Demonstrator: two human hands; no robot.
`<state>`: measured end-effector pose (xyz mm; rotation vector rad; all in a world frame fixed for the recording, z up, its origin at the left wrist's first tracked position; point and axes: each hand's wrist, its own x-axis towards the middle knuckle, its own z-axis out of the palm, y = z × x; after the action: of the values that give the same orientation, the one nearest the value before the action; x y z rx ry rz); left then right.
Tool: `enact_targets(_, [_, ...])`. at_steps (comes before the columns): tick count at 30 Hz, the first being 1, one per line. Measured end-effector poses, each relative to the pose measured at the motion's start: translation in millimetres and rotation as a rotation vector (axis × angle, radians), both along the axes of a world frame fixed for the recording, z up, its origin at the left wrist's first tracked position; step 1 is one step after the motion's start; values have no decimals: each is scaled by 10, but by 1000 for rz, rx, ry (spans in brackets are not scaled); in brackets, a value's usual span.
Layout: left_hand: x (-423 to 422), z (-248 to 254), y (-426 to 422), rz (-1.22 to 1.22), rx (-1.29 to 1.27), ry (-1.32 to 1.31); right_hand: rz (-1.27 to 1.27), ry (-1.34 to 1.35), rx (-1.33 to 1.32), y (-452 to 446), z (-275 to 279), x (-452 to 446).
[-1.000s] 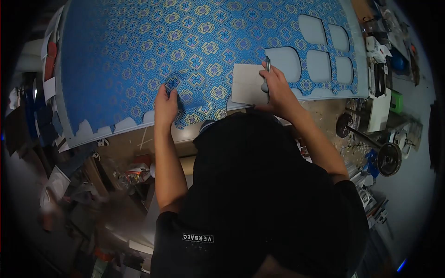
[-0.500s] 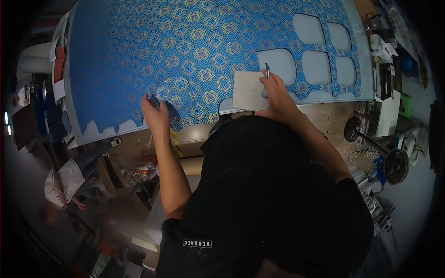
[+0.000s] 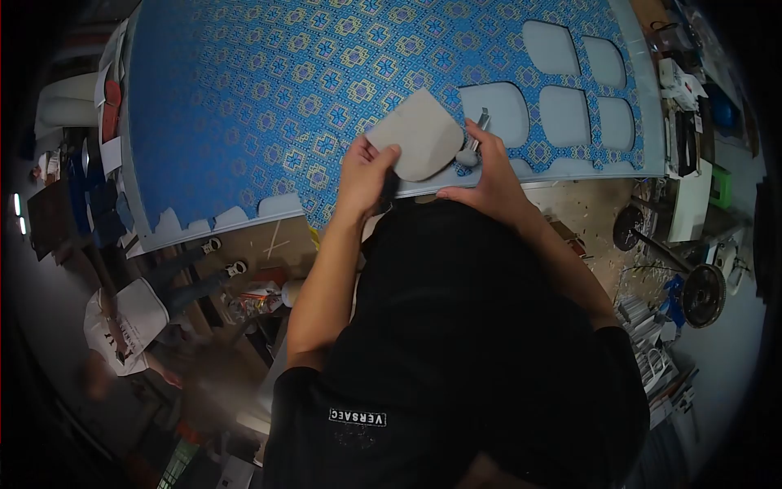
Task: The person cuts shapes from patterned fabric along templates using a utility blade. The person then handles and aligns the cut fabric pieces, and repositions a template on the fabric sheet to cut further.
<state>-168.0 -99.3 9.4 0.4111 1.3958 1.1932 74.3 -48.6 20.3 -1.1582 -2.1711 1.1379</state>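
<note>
My left hand [image 3: 365,179] is closed on the left edge of a pale, stiff template [image 3: 423,137] with one rounded end, tilted over the fabric. To its right, my right hand [image 3: 498,178] holds a slim metallic utility knife [image 3: 482,124] along its fingers, the thumb set apart. A rounded grey part [image 3: 467,157] shows by the knife's lower end; I cannot make out what it is. Beneath both hands lies blue patterned fabric [image 3: 269,106] with yellow and purple motifs. Several rounded cut-outs in it, such as one opening [image 3: 503,110], show the light surface below.
The light table edge [image 3: 586,169] runs just in front of my body. Tools and boxes [image 3: 676,81] crowd the right side. A round metal weight [image 3: 702,295] is on the lower right. Another person [image 3: 126,326] in a white shirt is at the lower left.
My left hand has let go of the fabric at the left and moved right onto the template. The template is now turned and tilted. My right hand has shifted slightly right with the knife.
</note>
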Motion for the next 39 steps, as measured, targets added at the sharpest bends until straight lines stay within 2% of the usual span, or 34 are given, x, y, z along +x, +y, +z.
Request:
enact_targets(1, [-112,97,64,57,58,18,-24,9,-4,8,12,48])
enact_targets(3, [-547,135,176,25,63,324,-101,52,-1,7,-13,130])
enact_targets(6, [-906,413,414,-79,10,597,-256,111,22,1,-92,223])
enact_targets(7, [-932,432,499,-83,11,595,-332,129,40,0,-110,242])
enact_targets(9, [-926,641,697,-470,-23,676,-378,132,-23,-6,-100,255])
enact_targets(10, [-878,614,774,-472,-22,676,-421,138,-86,-4,-93,254])
enact_targets(12, [-647,536,946,-719,107,733,-365,110,-39,31,-96,243])
enact_targets(16, [-332,253,1000,-672,114,715,-209,62,47,142,-120,177])
enact_targets(18, [-356,7,911,-510,381,1279,-190,-32,44,164,-168,141])
enact_targets(19, [-409,-4,836,-504,221,1113,-174,-129,41,170,-203,123])
enact_targets(22, [-558,-123,494,-527,257,1239,-105,29,197,210,-365,38])
enact_targets(25, [-550,-270,183,-559,319,1401,-63,-38,244,212,-460,-76])
enact_targets(29, [-382,-349,-6,-610,216,1382,-11,-51,291,230,-537,-162])
enact_targets(39, [-198,-367,-327,-556,184,1310,83,-146,256,193,-542,-174])
